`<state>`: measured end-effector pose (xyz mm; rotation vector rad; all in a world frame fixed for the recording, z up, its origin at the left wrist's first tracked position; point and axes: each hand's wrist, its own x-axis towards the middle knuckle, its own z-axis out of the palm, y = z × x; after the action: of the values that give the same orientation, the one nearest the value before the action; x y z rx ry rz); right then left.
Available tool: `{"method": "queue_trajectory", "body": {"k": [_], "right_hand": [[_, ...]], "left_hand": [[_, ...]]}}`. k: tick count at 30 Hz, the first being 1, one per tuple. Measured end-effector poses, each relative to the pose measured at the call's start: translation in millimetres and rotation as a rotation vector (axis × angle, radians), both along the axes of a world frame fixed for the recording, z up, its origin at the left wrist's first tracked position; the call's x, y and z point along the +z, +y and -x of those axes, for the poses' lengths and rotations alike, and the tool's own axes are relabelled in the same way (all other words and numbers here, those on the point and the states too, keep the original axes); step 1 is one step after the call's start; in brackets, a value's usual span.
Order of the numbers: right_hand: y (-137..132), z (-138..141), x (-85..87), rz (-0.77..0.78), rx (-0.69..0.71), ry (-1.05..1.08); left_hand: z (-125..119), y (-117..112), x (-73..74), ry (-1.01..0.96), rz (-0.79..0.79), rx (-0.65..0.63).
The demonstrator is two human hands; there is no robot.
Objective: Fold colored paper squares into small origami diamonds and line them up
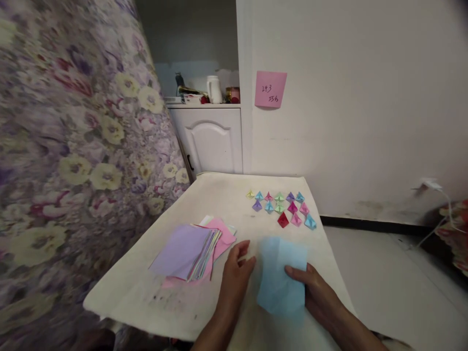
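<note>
A sheet of light blue paper [281, 280] is held at its right edge by my right hand [316, 287], thumb on top and fingers underneath. The sheet is a little blurred and shows a faint crease. My left hand [237, 273] is apart from the sheet, just to its left, with fingers curved and a gap between thumb and fingertips. Left of that hand lies a stack of coloured paper [181, 251], purple on top, with pink sheets [223, 236] sticking out beneath. Beyond the blue sheet, several small folded paper pieces [280, 207] sit in rows.
All of this rests on a cloth-covered table [226, 195]. A floral curtain [109, 146] hangs along the left. Behind stands a white cabinet [214, 139] with a white jug [214, 90] on it. A pink note [270, 90] is stuck to the wall.
</note>
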<state>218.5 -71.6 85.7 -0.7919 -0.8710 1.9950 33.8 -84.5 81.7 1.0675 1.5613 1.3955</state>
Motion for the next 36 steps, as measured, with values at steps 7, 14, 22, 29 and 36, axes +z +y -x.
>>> {"method": "queue_trajectory", "body": {"k": [7,14,22,29,36], "right_hand": [[7.9,-2.4,-2.7,-0.069,-0.136,-0.127],[11.9,0.9,-11.7,-0.134,-0.09,-0.2],[18.2,1.0,-18.7,-0.344,-0.009,-0.423],[19.0,-1.4,-12.8,-0.499,-0.166,-0.697],[22.7,-6.0,-20.0,-0.165,-0.007,-0.232]], "left_hand": [[-16.6,-1.1,3.2,-0.009,0.082,-0.202],[-29.2,-1.5,2.1,-0.192,0.137,-0.339],[-31.6,-0.6,-3.2,-0.316,0.212,-0.306],[-34.1,1.8,-10.1,-0.416,0.218,-0.211],[-32.4,0.7,-7.3,-0.502,0.124,-0.197]]}}
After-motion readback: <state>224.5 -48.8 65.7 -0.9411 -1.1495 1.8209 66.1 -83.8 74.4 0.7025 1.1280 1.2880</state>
